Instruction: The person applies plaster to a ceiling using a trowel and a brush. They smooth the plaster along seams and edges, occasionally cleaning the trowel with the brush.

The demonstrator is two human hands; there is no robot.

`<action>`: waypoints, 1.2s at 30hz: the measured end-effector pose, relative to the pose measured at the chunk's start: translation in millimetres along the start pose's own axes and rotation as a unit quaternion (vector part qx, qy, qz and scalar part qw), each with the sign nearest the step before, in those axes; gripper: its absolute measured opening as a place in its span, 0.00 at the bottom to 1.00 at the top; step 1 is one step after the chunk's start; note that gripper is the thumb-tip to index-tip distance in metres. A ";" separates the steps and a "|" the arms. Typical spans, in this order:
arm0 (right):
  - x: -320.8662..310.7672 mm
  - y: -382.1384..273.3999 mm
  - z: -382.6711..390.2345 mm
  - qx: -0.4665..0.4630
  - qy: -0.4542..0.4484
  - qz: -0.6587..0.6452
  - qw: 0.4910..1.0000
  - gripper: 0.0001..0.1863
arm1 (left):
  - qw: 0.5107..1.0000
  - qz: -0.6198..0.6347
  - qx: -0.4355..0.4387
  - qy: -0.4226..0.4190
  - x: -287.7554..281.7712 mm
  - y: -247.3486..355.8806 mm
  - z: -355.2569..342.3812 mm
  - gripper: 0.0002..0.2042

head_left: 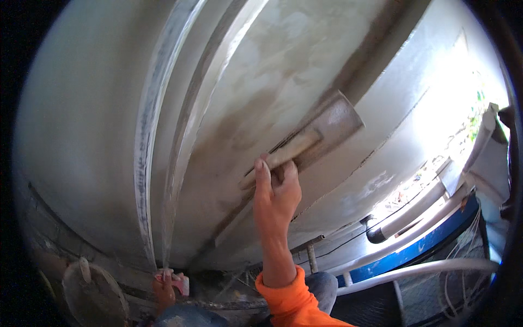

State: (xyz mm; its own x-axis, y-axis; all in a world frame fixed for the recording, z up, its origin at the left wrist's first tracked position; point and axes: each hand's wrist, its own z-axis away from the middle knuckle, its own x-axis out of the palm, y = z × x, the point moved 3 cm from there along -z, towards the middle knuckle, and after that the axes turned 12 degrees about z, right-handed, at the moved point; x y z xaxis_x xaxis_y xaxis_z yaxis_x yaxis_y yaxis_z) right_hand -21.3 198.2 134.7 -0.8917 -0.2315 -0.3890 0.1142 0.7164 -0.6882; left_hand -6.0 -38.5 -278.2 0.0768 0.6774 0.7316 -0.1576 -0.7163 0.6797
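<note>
My right hand (277,199), coming out of an orange sleeve (289,300), is closed around the pale handle of a plastering trowel (339,121). The trowel's wide, mortar-smeared blade lies slantwise at the grey plastered wall (283,71); whether its whole face touches cannot be told. Damp brown patches show on the plaster around it. Low down on the left, my left hand (164,291) is closed beside a small red-and-white thing (181,284), too small to name. It is near the lower ends of two long upright strips or edges on the wall.
A bucket (117,294) with grey contents and a stick-like handle stands at the lower left. Pale pipes (419,267) and a blue curved rim (392,264) lie at the lower right. Bright daylight enters through an opening at the right. My knees show at the bottom.
</note>
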 end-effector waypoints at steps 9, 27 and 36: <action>-15.4 -28.8 -83.3 0.005 0.182 0.157 0.971 0.15 | 0.997 -0.044 -0.038 0.054 -10.5 11.5 -3.8 0.11; -25.9 -17.4 -91.5 0.129 0.112 0.176 0.969 0.19 | 0.997 -0.077 -0.028 0.005 -42.4 16.1 -3.5 0.14; -0.1 24.1 -56.5 0.158 0.111 0.182 0.964 0.18 | 0.993 -0.090 -0.001 -0.074 -73.1 16.9 -1.6 0.12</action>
State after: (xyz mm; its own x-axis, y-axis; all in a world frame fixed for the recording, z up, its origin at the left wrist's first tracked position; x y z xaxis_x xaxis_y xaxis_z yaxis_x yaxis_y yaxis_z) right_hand -43.2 252.7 152.8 -0.8358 0.1692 -0.5224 0.5329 0.4794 -0.6973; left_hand -15.8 -99.9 -320.2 0.2471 0.7620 0.5986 -0.1299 -0.5862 0.7997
